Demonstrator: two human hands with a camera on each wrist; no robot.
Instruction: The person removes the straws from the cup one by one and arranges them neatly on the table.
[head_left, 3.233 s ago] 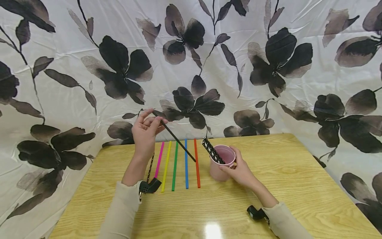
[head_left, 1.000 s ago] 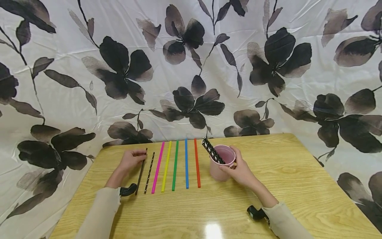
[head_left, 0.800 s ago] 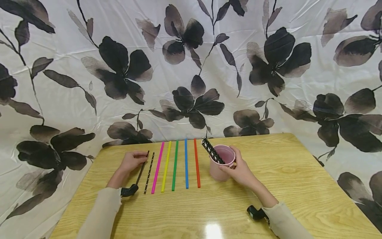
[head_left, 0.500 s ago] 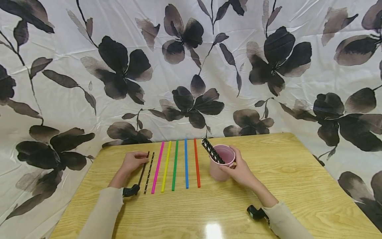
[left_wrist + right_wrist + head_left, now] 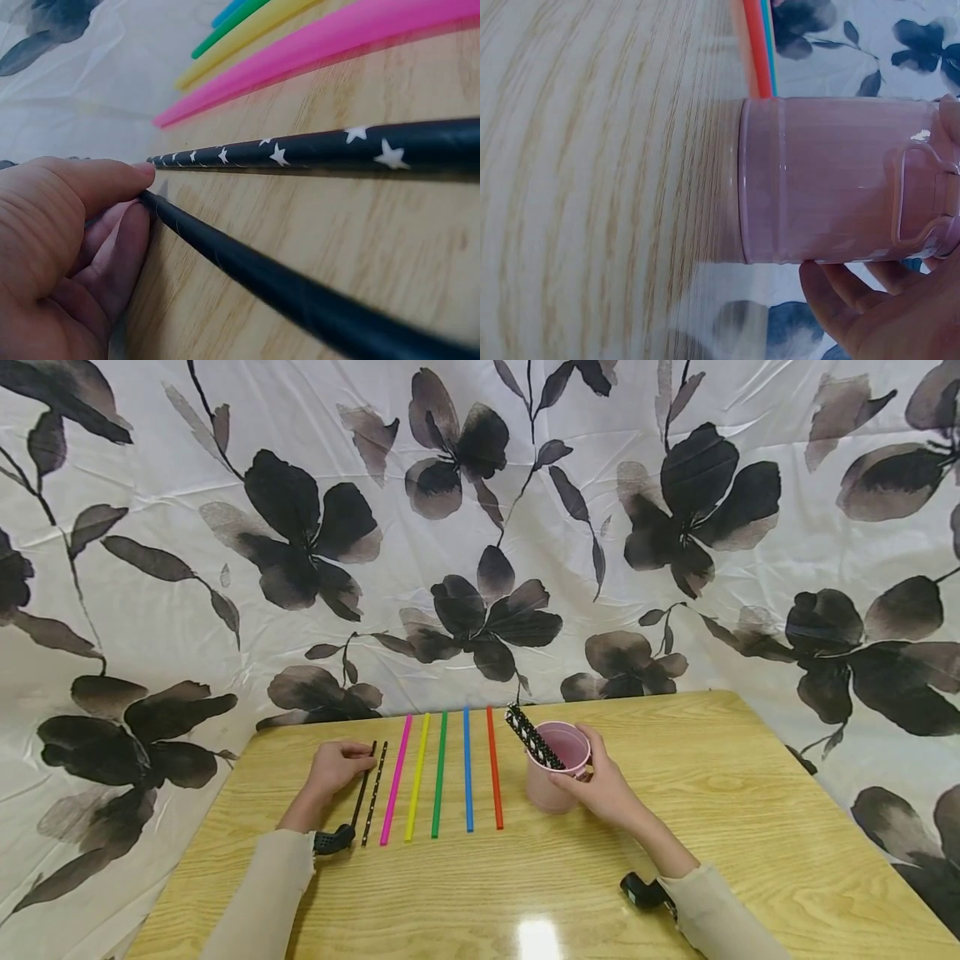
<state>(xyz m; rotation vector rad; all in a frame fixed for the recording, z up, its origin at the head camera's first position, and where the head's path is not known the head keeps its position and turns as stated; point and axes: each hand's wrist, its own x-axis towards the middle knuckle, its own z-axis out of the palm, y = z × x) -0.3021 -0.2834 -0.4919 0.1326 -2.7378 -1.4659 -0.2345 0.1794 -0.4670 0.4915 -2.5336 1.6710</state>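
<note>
My left hand [image 5: 333, 770] pinches the far end of a plain black straw [image 5: 362, 797] between thumb and finger, low over the table. In the left wrist view the black straw [image 5: 255, 274] runs toward the camera, beside a black straw with white stars [image 5: 315, 154]. To the right lie a pink straw [image 5: 395, 781], a yellow straw [image 5: 417, 777], a green straw [image 5: 439, 777], a blue straw [image 5: 468, 768] and a red straw [image 5: 495, 768] in a row. My right hand [image 5: 613, 793] grips a pink cup [image 5: 550, 792] holding several black-and-white patterned straws [image 5: 531, 735].
Everything stands on a wooden table [image 5: 450, 893], whose far edge meets a floral cloth [image 5: 480, 485]. The cup's small wire handle [image 5: 901, 195] shows in the right wrist view, near the right palm. A dark wrist camera [image 5: 641, 890] sits by each sleeve.
My left hand brought the black straw from the air above the row to its left end, then shifted it slightly right toward the starred straw. The right hand and cup stayed in place.
</note>
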